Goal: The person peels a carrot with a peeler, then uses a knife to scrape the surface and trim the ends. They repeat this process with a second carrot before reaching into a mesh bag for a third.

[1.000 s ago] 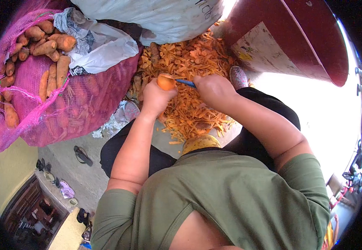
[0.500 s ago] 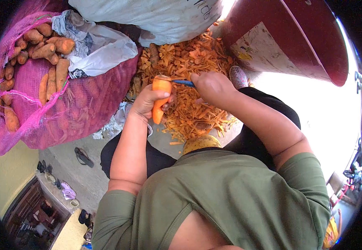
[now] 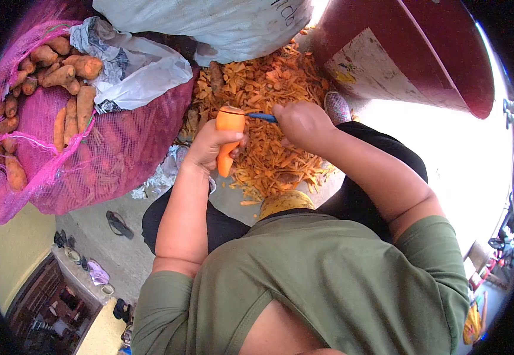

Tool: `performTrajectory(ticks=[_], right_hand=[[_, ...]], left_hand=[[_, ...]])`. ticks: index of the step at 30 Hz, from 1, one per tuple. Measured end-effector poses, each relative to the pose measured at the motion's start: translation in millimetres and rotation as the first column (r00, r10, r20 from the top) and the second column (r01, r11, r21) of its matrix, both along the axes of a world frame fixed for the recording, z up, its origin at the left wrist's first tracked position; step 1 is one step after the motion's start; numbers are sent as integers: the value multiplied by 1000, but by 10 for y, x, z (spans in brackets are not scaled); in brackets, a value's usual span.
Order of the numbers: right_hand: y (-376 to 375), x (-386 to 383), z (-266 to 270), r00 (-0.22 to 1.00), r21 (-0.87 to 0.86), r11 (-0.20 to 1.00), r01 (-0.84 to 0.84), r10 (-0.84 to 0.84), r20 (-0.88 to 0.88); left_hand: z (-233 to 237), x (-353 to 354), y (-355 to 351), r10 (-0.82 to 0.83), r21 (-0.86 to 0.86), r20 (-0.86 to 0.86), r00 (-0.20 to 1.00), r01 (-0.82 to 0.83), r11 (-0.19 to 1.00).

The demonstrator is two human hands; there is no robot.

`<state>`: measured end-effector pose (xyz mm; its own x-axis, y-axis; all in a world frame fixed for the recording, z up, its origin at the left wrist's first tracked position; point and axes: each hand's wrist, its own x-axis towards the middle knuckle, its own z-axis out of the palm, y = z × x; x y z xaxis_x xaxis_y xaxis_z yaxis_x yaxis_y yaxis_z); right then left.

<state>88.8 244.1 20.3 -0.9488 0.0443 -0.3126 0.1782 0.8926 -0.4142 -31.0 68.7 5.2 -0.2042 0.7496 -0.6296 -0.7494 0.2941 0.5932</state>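
Note:
A peeled orange carrot stands upright in my left hand, its thick end up and its narrow tip pointing down. My fingers are wrapped round its middle. My right hand grips a knife with a blue handle. The blade reaches left to the carrot's thick end and lies at a dark line across it, just under the top. Most of the blade is hidden. Below both hands, a heap of orange peelings covers the floor.
Unpeeled carrots fill an open pink mesh sack at the left. White plastic lies over the sack. A large white sack stands at the back, a dark red drum at the right. A sandal lies on the floor.
The blade has sunk slightly into the carrot's thick end, where a dark cut line now shows. Both hands stay in nearly the same place; the view has shifted a little.

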Motion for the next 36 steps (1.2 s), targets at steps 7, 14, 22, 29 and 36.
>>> performTrajectory(ticks=[7,14,22,29,36], right_hand=[[-16,-15,8,1000,18,1000,6,-5,-8],[22,6,46,997,41,999,-6,9,-77],[75,59,-285,938,97,987,130,-154,311],[189,-108,-33,995,108,990,91,-94,18],[29,-45,31,997,101,994,-46,51,-49]], left_hand=[[-60,7,-44,-67,218,393,917,-23,976],[-77,42,-8,-87,247,428,899,-24,969],[31,468,260,-451,-347,-766,457,296,890],[-88,230,137,-288,-328,-868,404,-31,944],[-253,102,5,-247,-389,-675,695,-50,920]])
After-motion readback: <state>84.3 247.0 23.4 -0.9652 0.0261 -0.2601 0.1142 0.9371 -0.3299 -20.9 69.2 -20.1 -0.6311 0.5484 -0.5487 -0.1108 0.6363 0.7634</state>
